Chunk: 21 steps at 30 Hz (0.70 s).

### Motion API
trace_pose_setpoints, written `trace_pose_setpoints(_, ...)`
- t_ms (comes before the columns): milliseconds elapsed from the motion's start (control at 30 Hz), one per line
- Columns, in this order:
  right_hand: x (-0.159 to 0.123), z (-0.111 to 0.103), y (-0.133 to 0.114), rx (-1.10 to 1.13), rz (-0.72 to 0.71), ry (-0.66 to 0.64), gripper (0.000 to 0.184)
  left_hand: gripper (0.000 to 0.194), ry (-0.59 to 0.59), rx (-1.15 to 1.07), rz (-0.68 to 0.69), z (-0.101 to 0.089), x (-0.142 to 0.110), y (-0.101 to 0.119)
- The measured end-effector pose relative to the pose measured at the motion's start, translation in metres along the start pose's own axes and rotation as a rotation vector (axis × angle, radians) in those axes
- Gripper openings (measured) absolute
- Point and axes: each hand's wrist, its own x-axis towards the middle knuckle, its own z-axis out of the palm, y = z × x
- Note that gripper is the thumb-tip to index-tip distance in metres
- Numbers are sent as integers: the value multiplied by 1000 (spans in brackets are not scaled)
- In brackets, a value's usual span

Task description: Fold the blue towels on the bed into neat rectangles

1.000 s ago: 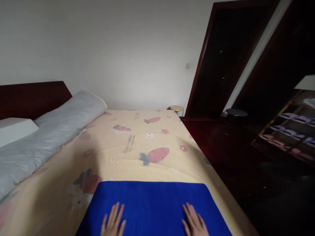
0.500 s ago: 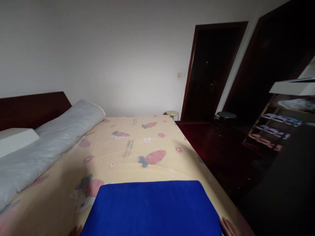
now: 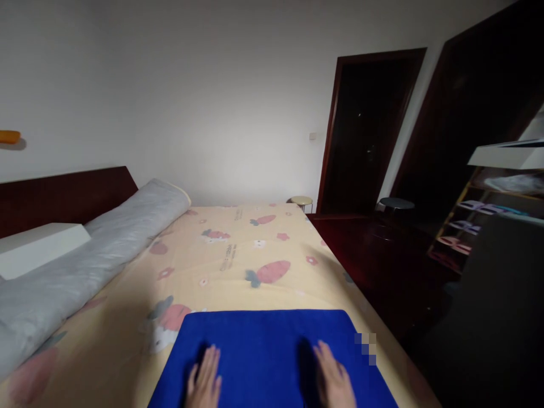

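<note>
A blue cloth (image 3: 263,345) lies flat on the near end of the bed (image 3: 238,266), which has a pale yellow sheet printed with carrots. My left hand (image 3: 205,381) rests palm down on the cloth's left part, fingers stretched forward and holding nothing. On the right part of the cloth my right hand (image 3: 334,378) also lies flat, with its fingers extended. Both wrists run off the bottom edge of the view.
A rolled grey quilt (image 3: 85,249) lies along the bed's left side by a white block (image 3: 38,246) and the dark headboard (image 3: 63,195). Dark floor, a doorway (image 3: 365,130), two round stools (image 3: 301,201) and a shoe rack (image 3: 480,221) are on the right.
Half a second ago my hands were out at the cloth's two side edges, nearly out of view. Both now lie flat on top of the cloth again. The view shifted slightly.
</note>
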Motion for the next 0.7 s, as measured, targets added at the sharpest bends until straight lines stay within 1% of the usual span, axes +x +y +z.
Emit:
trace_pose_setpoints(67, -4, 40, -54, 23, -102, -130, 61, 69, -105, -102, 176, 27, 5, 69)
trace_pose_setpoints(100, -8, 58, -74, 25, -126, -199, 61, 70, -163, -133, 207, 40, 4, 97)
trace_pose_setpoints(133, -14, 71, -88, 25, -142, -248, 61, 69, -218, -157, 205, 52, 1, 120)
trace_pose_setpoints(167, -20, 81, -97, 35, -162, -275, 60, 68, -256, -167, 187, 62, -3, 136)
trace_pose_setpoints(200, -26, 87, -102, 51, -182, -278, 59, 67, -283, -174, 174, 68, -8, 146)
trace_pose_setpoints(267, -35, 88, -102, 98, -223, -248, 60, 66, -304, -188, 179, 70, -16, 152)
trace_pose_setpoints(333, -38, 81, -99, 132, -236, -229, 61, 68, -302, -203, 214, 60, -19, 149)
trace_pose_setpoints(433, -35, 70, -100, 142, -235, -256, 60, 68, -309, -200, 230, 41, -17, 140)
trace_pose_setpoints(500, -33, 62, -96, 147, -208, -252, 55, 64, -297, -189, 217, 33, -16, 127)
trace_pose_setpoints(533, -33, 56, -89, 147, -181, -241, 53, 61, -285, -177, 198, 30, -18, 116)
trace_pose_setpoints(600, -37, 41, -61, 127, -90, -195, 51, 57, -241, -128, 112, 24, -25, 84)
trace_pose_setpoints(633, -41, 30, -40, 107, -41, -167, 53, 56, -218, -89, 44, 20, -30, 64)
trace_pose_setpoints(700, -53, 7, 10, 49, 54, -85, 56, 56, -151, 0, -111, 9, -44, 19)
